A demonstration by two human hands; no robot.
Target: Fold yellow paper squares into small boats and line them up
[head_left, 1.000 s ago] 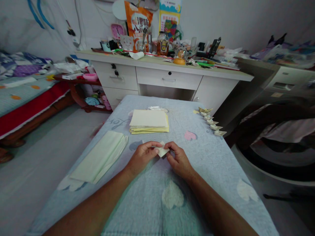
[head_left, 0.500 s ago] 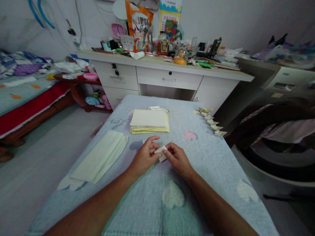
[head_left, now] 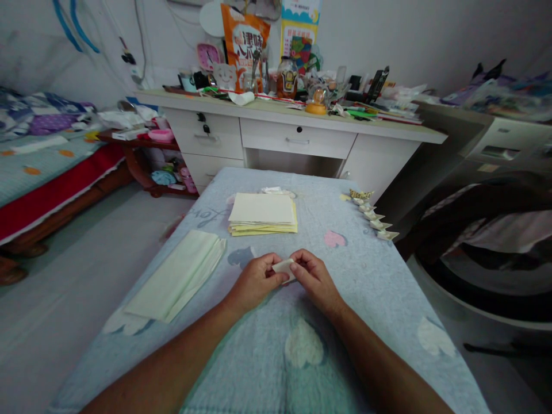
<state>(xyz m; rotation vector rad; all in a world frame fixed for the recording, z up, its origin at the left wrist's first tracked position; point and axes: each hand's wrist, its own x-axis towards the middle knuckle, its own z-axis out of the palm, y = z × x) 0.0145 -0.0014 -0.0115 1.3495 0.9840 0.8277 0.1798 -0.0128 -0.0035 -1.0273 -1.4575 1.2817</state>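
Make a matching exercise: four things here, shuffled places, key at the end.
1. small folded paper
2. row of folded paper pieces
3. yellow-edged paper stack
4. pink clock

A. near the right edge of the blue cloth
B. left of the orange bag
C. between left hand and right hand
D. just beyond the left hand

Pairs: 1-C, 2-A, 3-D, 4-B

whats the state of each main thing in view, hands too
small paper piece: folded, in both hands
left hand: pinching that paper
right hand: pinching it too
paper stack: piled flat
long pale paper sheets: layered, laid down
folded paper shapes: lined up
middle desk drawer: shut
orange bag: standing upright
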